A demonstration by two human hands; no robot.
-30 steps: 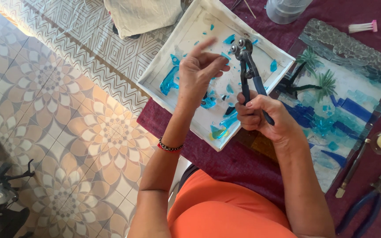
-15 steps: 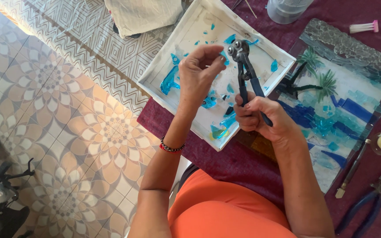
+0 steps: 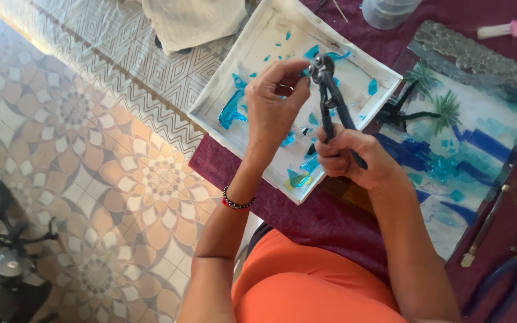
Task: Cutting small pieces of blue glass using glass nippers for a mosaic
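Observation:
My right hand [image 3: 354, 157] grips the dark handles of wheeled glass nippers [image 3: 328, 96], whose metal head points up over a white tray [image 3: 222, 90]. My left hand [image 3: 273, 101] pinches a small glass piece against the nipper wheels; the piece itself is mostly hidden by my fingers. Blue and turquoise glass shards [image 3: 232, 110] lie scattered in the tray below both hands.
A glass mosaic panel [image 3: 462, 143] with palm trees and blue water lies to the right on a maroon cloth [image 3: 330, 221]. Blue-handled pliers [image 3: 504, 281], a thin metal tool [image 3: 480, 233] and a clear container [image 3: 390, 11] sit around it. Patterned floor tiles and a folded cloth [image 3: 192, 21] are left.
Both hands stay over the tray; my left fingers have shifted slightly at the nipper head. Little else differs.

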